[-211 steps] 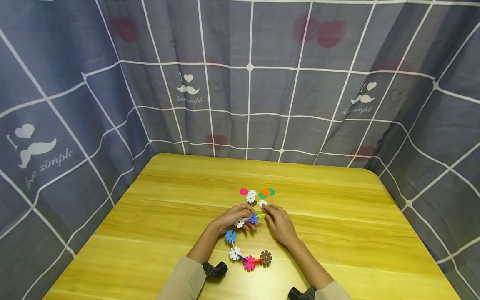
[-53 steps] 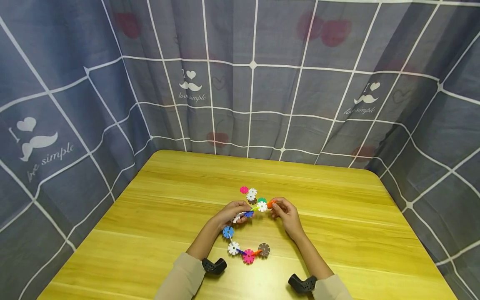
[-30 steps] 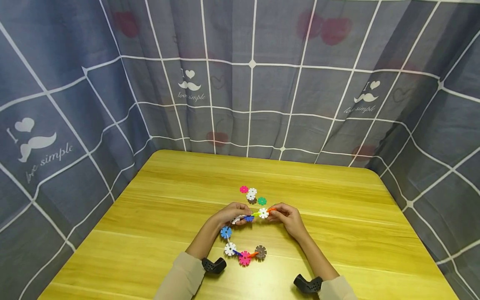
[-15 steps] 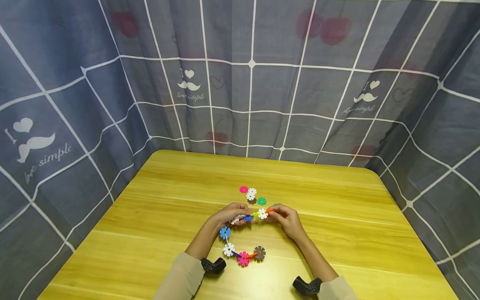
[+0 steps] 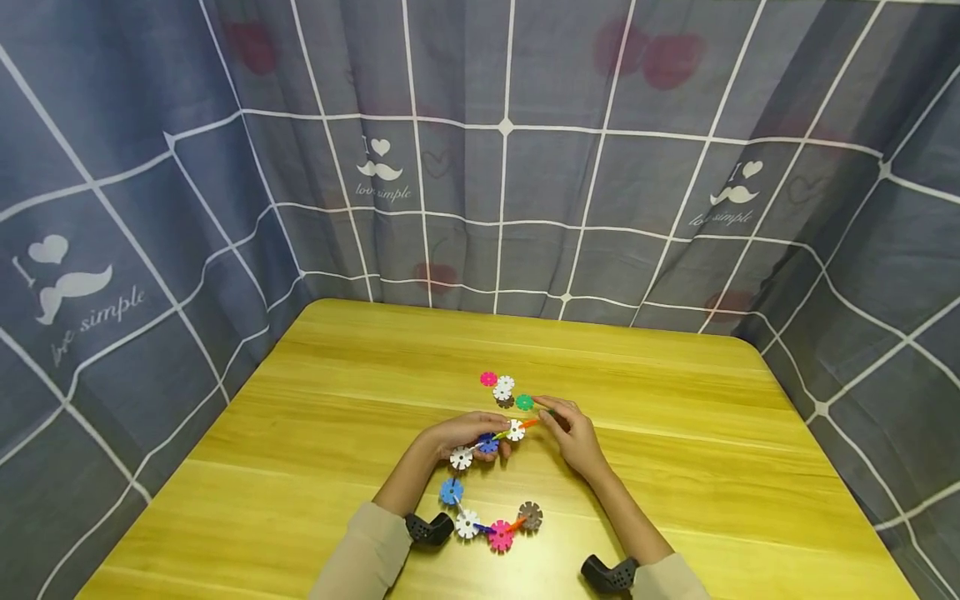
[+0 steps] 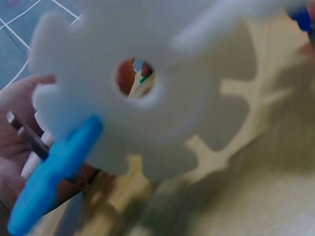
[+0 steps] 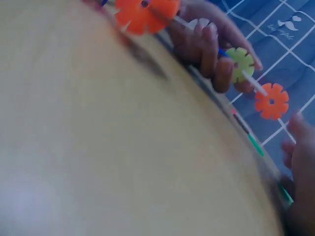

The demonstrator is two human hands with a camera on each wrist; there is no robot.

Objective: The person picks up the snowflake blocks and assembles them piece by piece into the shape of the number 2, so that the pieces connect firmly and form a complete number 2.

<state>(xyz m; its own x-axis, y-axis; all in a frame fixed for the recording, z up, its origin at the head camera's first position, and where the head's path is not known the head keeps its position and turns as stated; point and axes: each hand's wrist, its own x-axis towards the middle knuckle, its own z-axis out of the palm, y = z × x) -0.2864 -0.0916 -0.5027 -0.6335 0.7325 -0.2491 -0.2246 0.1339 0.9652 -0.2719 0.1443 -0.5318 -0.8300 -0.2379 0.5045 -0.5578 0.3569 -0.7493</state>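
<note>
A curved chain of interlocked, notched plastic snowflake discs hangs from my left hand point(image 5: 463, 431), whose thumb and fingers pinch it close to its upper end. That end runs through a blue disc point(image 5: 487, 443), a yellow-green disc point(image 7: 239, 65), a white disc point(image 5: 516, 430) and an orange disc point(image 7: 271, 101). A brown disc point(image 5: 530, 517) ends the lower part, beside a pink one point(image 5: 501, 536). My right hand point(image 5: 576, 439) has its fingers apart over a green disc point(image 7: 285, 194), mostly hidden in the head view. A white disc point(image 6: 162, 113) fills the left wrist view.
Loose discs lie beyond the hands: a pink disc point(image 5: 488, 379), white discs point(image 5: 502, 392), a brown disc point(image 5: 506, 402) and a green disc point(image 5: 524, 402). The wooden table point(image 5: 675, 467) is enclosed by a checked curtain point(image 5: 555, 183).
The orange disc, loose on the table at first, is now joined to the chain's white disc. My right hand has let go of it and moved up to a green disc; the chain has tilted.
</note>
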